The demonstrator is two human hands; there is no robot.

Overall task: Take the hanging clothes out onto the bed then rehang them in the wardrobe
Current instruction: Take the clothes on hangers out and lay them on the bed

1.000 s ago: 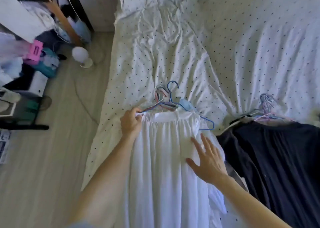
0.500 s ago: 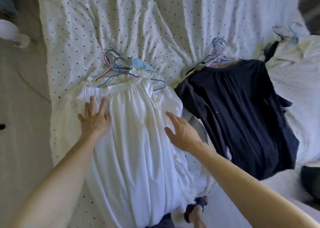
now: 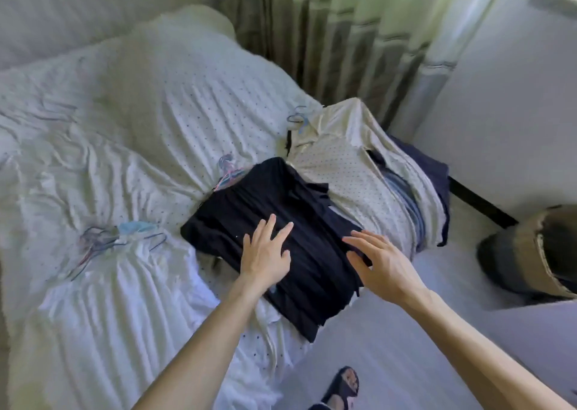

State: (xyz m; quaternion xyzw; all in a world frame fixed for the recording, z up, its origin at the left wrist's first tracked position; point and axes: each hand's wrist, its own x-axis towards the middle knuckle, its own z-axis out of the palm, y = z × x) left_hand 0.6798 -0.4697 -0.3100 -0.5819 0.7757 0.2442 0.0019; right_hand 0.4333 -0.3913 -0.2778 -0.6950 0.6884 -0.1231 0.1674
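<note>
L hand: lying flat on the dark garment, fingers straight & spread, pointing to 12 o'clock; gripping nothing.
R hand: fingers straight & fanned, sitting at the garment's 3 o'clock edge; can't tell if the tips are touching cloth; holding nothing.
Dark garment: lying mid-frame on the bed, its 5 o'clock end seeming to be hanging past the bed edge over the floor; pink-blue hangers poking out at its 11 o'clock.
Neighbours: white garment lying at 8 o'clock w/ blue hangers bunched at its top; dotted shirt at 2 o'clock, touching the dark one's top corner.
Step, prob.: smoothing or settling the dark garment on the bed; rehanging not yet begun.
Risk, sliding: any pull toward 5 o'clock is likely dragging the overhanging end off onto the floor.
Risk, tangling: several hooks are bunching together; lifting by one could be shedding the rest.
Risk, snagging: w/ the dark cloth touching the dotted shirt, a quick lift may be taking the neighbour along.
Risk, treading: a foot is standing just below the hanging end.
</note>
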